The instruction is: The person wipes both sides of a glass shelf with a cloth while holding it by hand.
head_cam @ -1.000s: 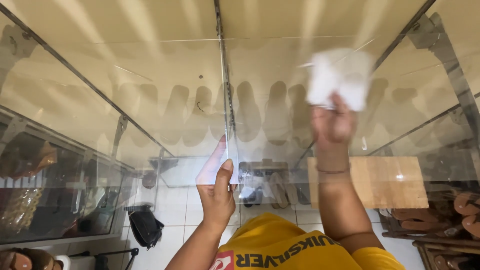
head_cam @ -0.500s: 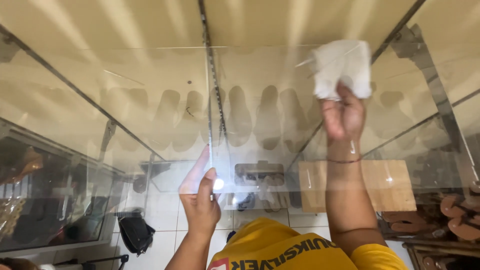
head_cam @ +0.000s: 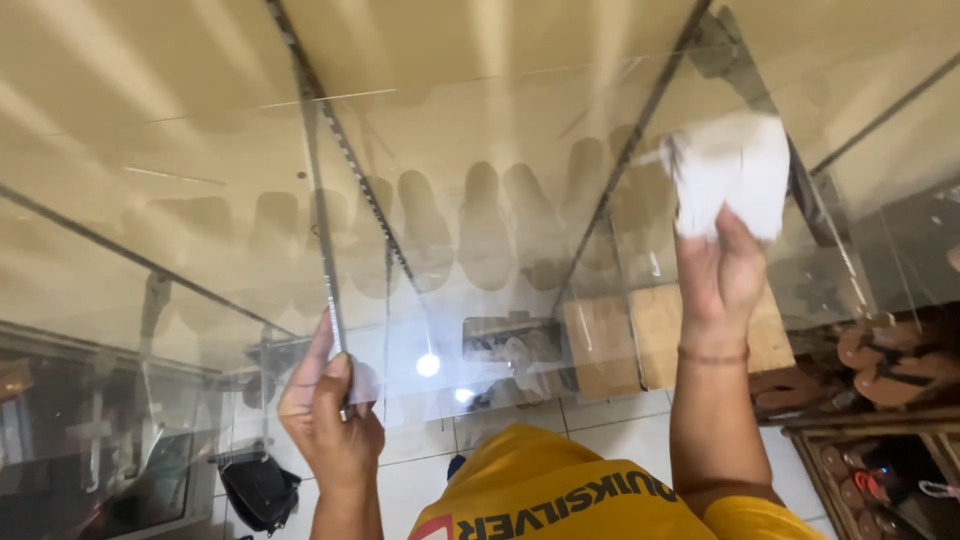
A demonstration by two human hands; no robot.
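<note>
- Head view: a white cloth [head_cam: 732, 172] was held bunched in the right hand [head_cam: 728, 272], pressed against the far right of the glass shelf [head_cam: 480, 130].
- The shelf's near edge was gripped by the left hand [head_cam: 325, 410].
- Hazy smears were visible mid-pane; wiping was judged unfinished.

Right hand [head_cam: 722, 275] presses white cloth [head_cam: 733, 185] flat on glass shelf [head_cam: 480, 130]; left hand [head_cam: 328, 415] grips shelf's front edge, thumb on top. Black bag [head_cam: 258, 490] on tiled floor below.
</note>
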